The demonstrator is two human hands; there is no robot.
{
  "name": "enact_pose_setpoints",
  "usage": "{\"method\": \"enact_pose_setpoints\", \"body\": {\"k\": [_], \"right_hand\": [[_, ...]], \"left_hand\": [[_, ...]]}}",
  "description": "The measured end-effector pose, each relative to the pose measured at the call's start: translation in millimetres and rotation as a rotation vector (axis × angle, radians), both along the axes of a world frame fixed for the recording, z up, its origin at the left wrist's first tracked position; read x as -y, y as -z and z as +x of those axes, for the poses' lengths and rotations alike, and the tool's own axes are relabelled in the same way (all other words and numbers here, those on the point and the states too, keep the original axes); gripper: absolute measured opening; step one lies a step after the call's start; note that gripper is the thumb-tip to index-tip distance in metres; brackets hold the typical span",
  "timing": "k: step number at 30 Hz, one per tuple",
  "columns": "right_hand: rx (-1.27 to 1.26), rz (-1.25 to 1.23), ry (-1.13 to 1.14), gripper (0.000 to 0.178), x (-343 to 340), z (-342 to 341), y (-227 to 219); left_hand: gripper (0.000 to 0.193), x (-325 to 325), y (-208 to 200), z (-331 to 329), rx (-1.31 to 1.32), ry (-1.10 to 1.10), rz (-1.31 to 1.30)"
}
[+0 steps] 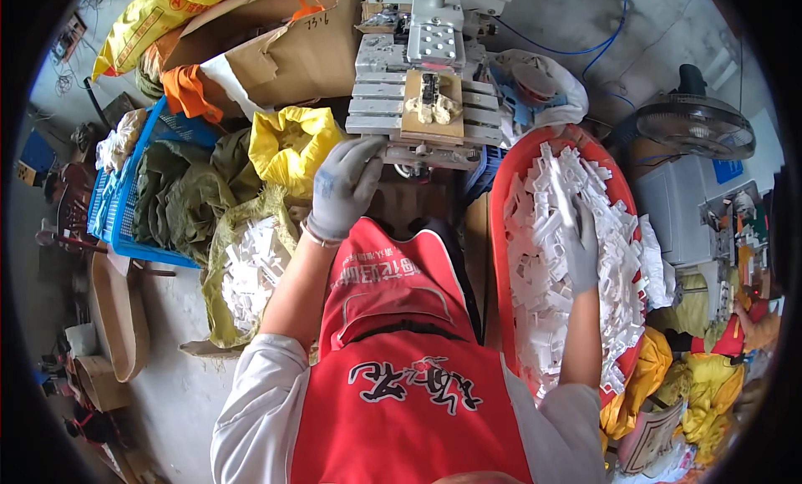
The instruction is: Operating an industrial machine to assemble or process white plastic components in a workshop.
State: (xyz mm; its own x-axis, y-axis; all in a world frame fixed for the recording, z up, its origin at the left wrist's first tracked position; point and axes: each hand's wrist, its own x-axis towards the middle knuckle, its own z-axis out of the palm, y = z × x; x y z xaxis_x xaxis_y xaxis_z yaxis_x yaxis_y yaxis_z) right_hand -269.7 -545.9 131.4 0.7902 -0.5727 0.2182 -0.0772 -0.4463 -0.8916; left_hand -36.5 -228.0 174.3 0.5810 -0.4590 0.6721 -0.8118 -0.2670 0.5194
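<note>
My left hand (344,187), in a grey work glove, is at the front left corner of a grey metal machine (388,105). Its fingers are stretched out and it appears to hold nothing. On the machine's slatted table lies a wooden board (432,126) bearing a small dark fixture (430,90) with pale lumps around its base. My right hand (580,248), also gloved, reaches into a red oval tub (501,233) heaped with white plastic pieces (555,296). Its fingers are extended among the pieces, touching them; the tips blend into the white.
Left of me are a yellow sack (292,154), an open sack of white pieces (251,271), a blue crate (125,221) with dark green sacking and a large cardboard box (276,54). A black fan (695,125) stands far right. Another person (735,332) appears at the right rim.
</note>
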Motion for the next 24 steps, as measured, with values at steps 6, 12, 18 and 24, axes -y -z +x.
{"method": "enact_pose_setpoints", "body": {"k": [6,12,18,24], "right_hand": [[0.232,-0.638,-0.293,0.046,-41.6,153.7,-58.5],[0.188,-0.745,-0.470,0.040,-62.6,205.7,-52.7],[0.136,-0.956,-0.360,0.033,-125.3,171.1,-83.6],[-0.305,-0.268,-0.992,0.038,-259.4,186.6,17.2]], "left_hand": [[0.020,-90.5,67.0,-15.6,-0.142,-0.311,-0.011],[0.018,-258.9,149.6,-59.7,-0.520,-0.791,-0.117],[0.021,-364.6,230.8,-84.6,-0.572,-1.118,0.000],[0.046,-459.4,294.2,-96.5,-0.489,-1.488,0.515]]}}
